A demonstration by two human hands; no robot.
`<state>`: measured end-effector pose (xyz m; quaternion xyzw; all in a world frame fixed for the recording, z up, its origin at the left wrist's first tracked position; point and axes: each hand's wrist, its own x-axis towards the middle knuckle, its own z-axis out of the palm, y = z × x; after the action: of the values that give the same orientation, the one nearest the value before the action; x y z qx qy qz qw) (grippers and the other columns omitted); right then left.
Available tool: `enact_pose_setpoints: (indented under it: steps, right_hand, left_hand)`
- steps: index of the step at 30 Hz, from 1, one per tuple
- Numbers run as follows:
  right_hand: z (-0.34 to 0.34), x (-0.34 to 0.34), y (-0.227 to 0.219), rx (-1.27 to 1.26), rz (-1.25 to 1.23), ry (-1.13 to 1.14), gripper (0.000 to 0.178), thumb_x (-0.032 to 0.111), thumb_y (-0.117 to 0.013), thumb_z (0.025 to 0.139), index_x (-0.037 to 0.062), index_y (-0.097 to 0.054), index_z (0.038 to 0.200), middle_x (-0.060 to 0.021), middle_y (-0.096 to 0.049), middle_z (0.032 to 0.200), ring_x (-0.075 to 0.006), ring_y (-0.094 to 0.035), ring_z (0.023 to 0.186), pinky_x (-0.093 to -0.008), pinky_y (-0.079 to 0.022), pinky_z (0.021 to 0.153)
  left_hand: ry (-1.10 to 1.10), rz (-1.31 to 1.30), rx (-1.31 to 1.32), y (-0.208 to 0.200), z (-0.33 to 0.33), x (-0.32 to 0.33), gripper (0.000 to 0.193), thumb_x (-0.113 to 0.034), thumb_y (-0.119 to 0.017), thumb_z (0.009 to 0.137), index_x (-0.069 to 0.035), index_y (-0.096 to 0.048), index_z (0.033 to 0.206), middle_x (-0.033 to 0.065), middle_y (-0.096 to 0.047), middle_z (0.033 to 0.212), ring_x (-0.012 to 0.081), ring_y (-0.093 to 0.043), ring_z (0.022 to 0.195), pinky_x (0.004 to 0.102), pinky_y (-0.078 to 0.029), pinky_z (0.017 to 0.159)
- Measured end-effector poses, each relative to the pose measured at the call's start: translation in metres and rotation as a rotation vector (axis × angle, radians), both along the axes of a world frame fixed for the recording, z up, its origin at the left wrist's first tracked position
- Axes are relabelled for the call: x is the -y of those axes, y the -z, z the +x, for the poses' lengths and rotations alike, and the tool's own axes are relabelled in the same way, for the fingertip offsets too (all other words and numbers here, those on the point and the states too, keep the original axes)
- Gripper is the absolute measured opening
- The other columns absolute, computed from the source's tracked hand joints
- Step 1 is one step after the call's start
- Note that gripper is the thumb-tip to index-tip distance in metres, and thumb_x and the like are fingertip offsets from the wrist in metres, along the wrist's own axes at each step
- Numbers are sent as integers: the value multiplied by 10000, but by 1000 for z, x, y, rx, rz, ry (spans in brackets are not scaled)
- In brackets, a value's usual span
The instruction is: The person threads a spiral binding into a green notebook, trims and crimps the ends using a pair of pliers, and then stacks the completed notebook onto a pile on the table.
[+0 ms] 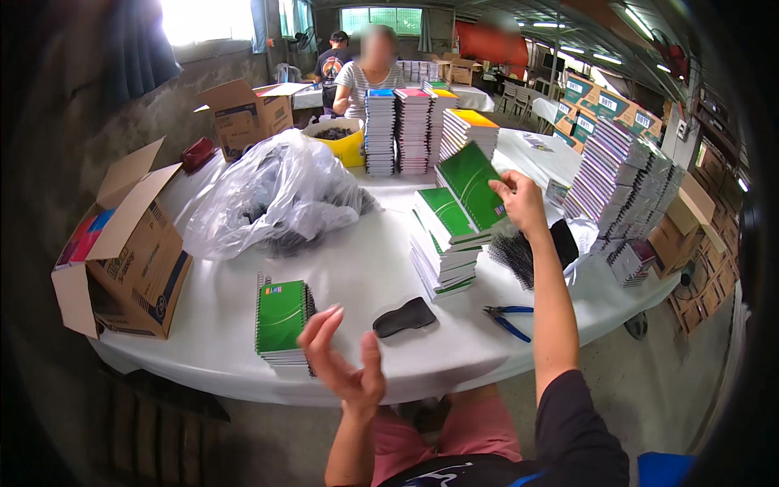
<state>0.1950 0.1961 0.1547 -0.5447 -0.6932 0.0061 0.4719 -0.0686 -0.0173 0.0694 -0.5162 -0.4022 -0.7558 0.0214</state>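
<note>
Right hand point(521, 201) has fingers clamped on a green rectangular paper notebook point(469, 188) — uneven green-covered notebook stack point(445, 250) below could topple if bumped. Left hand point(349, 367) is blurry — fingers seem apart.

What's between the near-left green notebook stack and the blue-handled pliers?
An elongated black object lies between the notebook stack and the pliers, in the head view. The left hand also shows there, partly overlapping the notebook stack.
</note>
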Motion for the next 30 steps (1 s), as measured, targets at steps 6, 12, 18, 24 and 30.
enact_pose_setpoints:
  steps: [6, 12, 18, 24, 30]
  right_hand:
    - [-62, 152, 44, -282, -86, -447, 131, 139, -682, 825, 48, -623, 898, -22, -608, 652, -81, -550, 569, -241, -445, 545]
    - [3, 105, 90, -134, -149, -179, 353, 260, -674, 821, 31, -589, 1077, -142, -646, 917, -264, -638, 889, -355, -490, 784]
    - [58, 28, 161, 577, -455, 317, 652, 443, -719, 721, 169, -485, 1265, -146, -436, 1259, -353, -403, 1193, -523, -386, 916]
    - [70, -12, 144, 682, -594, 171, 519, 79, -523, 807, 122, -426, 1315, -144, -524, 1114, -325, -523, 1061, -487, -442, 848]
    - [82, -4, 121, 663, -351, 147, 489, 35, -482, 811, 54, -440, 1297, -150, -603, 1069, -314, -593, 985, -443, -455, 841]
  left_hand:
    - [711, -363, 629, -15, 54, -14, 291, -80, -600, 866, -6, -493, 1127, 115, -526, 1170, 204, -546, 1019, 300, -408, 882]
    - [189, -606, -672, -4, 14, -2, 202, 8, -627, 750, -86, -572, 920, 24, -616, 850, 245, -588, 874, 456, -312, 976]
    - [-165, -801, -1023, 48, 30, -5, 210, -301, -677, 750, -155, -558, 843, -17, -533, 999, 245, -425, 1178, 713, -7, 981]
    - [-313, -773, -783, 62, 52, -12, 520, -559, -746, 594, -113, -584, 808, 56, -471, 1055, 298, -360, 1217, 697, -33, 995]
    - [-440, -567, -643, 81, 53, -24, 543, -554, -765, 510, -125, -503, 718, 64, -445, 1004, 288, -406, 1029, 591, -225, 920]
